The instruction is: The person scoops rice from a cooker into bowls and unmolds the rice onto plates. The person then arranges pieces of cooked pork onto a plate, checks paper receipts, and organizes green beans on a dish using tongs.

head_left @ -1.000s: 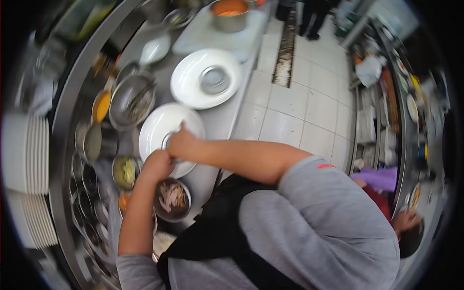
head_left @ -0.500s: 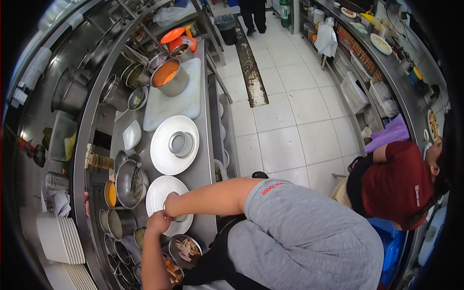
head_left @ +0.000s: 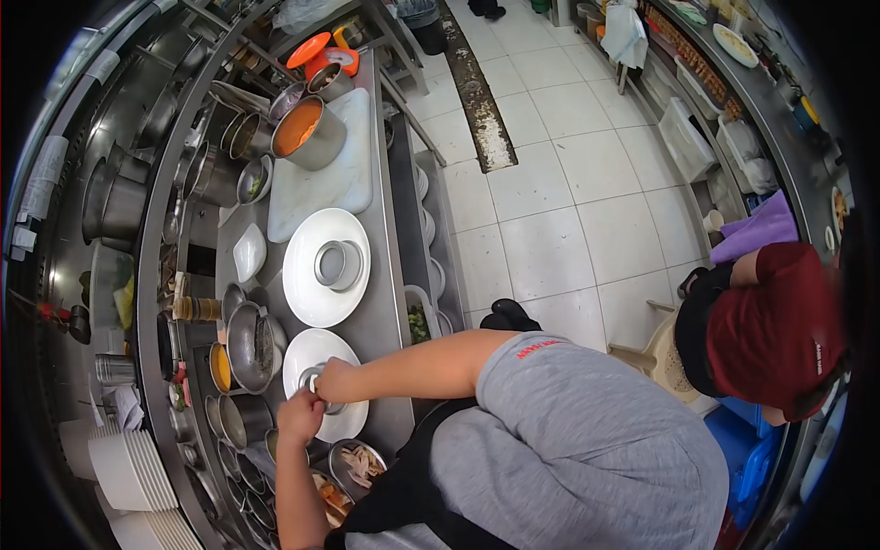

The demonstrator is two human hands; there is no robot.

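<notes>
While both arms reach out over the steel tabletop (head_left: 386,323), the two hands meet low at the near white plate (head_left: 321,343). On that plate sits a metal ring (head_left: 308,375), and the right hand (head_left: 337,380) is bent over it, hiding part of it. The right fingers are curled, but I cannot tell if they pinch anything. The left hand (head_left: 301,417) is just beside the right one, at the plate's edge. Its fingers are curled too, and I cannot tell if they hold something. Just past this plate lies a far white plate (head_left: 313,306) with another metal ring (head_left: 347,266) on it. A bowl (head_left: 343,478) with pale strips (head_left: 364,462) is near the plate, close to the person's apron (head_left: 422,458). On the other side is a big silver bowl (head_left: 244,335), and a white dish (head_left: 248,253) lies near the far plate. Farther off, a pot (head_left: 323,151) with orange stuff in it stands on a white board (head_left: 321,200). Someone in a red shirt (head_left: 765,332) is well apart, across the tiled floor (head_left: 550,257).
</notes>
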